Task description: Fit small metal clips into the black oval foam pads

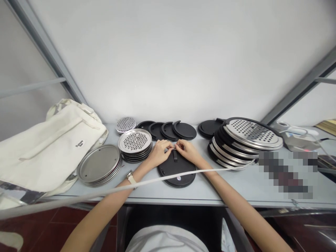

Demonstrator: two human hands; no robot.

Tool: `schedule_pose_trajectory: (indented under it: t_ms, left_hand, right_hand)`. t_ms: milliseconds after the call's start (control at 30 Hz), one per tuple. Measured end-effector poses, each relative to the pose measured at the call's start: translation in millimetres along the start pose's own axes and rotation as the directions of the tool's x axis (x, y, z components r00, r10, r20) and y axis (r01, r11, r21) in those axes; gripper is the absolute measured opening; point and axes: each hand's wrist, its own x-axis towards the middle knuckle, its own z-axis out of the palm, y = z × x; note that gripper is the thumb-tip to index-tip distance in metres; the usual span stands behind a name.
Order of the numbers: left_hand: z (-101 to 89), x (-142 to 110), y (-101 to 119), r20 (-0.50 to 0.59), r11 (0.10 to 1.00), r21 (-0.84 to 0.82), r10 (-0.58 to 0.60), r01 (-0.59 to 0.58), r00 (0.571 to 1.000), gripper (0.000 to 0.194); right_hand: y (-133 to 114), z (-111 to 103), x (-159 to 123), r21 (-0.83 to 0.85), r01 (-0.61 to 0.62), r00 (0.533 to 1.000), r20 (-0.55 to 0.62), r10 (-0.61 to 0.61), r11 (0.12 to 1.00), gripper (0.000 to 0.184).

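A black round disc (179, 175) with a dark strap (175, 156) near its upper part lies on the table in front of me. My left hand (160, 153) and my right hand (187, 150) meet at its far edge, just above the strap. Both have fingers pinched together, and a small bit of shiny metal shows between the fingertips. What exactly they grip is too small to make out. Behind my hands several black round plates (187, 131) lean over one another in a row.
Left stand stacks of plain metal plates (99, 162), perforated metal plates (135, 141) and a smaller perforated pile (126, 124), beside a cream bag (60, 140). Right is a tall pile of grater-like discs (253, 133). A white cord (157, 179) crosses before my arms.
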Motion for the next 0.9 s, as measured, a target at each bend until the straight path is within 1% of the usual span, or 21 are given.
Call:
schedule_pose_trajectory:
  t_ms: [233,367,467,700,800,900]
  left_hand:
    - [-3.3,-1.0,3.3,-0.009,0.998,0.046,0.033,-0.032,0.999,0.010]
    - [-3.4,-1.3,4.3,-0.009,0.997,0.051,0.052,-0.052,0.999,0.010]
    - [-2.0,-1.3,4.7,-0.007,0.997,0.056,0.062,-0.061,0.998,0.010]
    - [-0.9,-1.0,4.6,0.005,0.997,0.050,0.065,-0.065,0.998,0.011]
    - [-1.9,-1.4,4.1,0.002,0.997,0.044,0.065,-0.065,0.998,0.012]
    - [-2.4,-1.7,4.0,0.010,0.996,0.048,0.072,-0.072,0.997,0.011]
  right_hand:
    - [-0.4,-1.3,0.8,-0.013,0.039,0.998,-0.041,-0.039,0.999,0.023]
    - [-0.8,-1.6,0.3,-0.014,-0.001,1.000,-0.031,0.000,1.000,0.031]
    - [-1.7,-1.6,0.2,-0.014,-0.007,1.000,-0.008,0.007,1.000,0.035]
    - [-1.7,-1.2,0.9,-0.045,0.014,0.999,-0.044,-0.016,0.999,0.039]
    - [1.2,-1.6,0.7,-0.065,0.036,0.999,-0.031,-0.038,0.997,0.040]
    - [4.4,-1.0,0.5,-0.048,0.042,0.999,-0.020,-0.043,0.998,0.039]
